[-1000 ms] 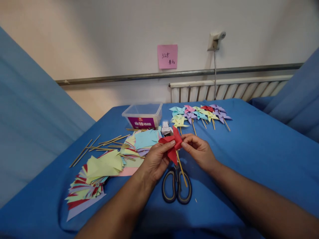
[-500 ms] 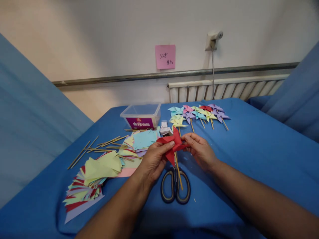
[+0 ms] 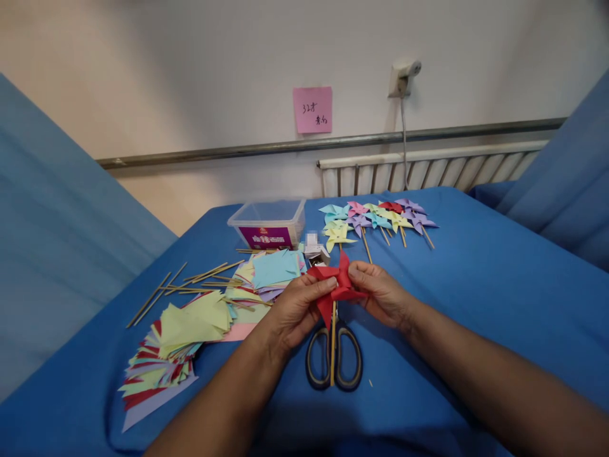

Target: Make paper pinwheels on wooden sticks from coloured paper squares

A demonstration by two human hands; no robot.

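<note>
Both my hands hold a red paper pinwheel (image 3: 337, 284) above the blue table (image 3: 476, 285). My left hand (image 3: 297, 311) pinches its left blade, fingers closed. My right hand (image 3: 380, 293) pinches the centre and right blade, fingers closed too. The pinwheel's wooden stick (image 3: 332, 346) hangs straight down over a pair of scissors (image 3: 333, 358) lying on the cloth.
Finished pinwheels (image 3: 375, 219) in several colours lie at the back. A clear plastic box (image 3: 269, 223) stands left of them, with a small white box (image 3: 316, 252) near it. Stacks of coloured paper (image 3: 190, 324) and loose wooden sticks (image 3: 190, 282) cover the left side.
The pinwheel has turned in my hands, and its stick has swung from a slant to the right to hanging straight down. My hands have shifted slightly closer together.
</note>
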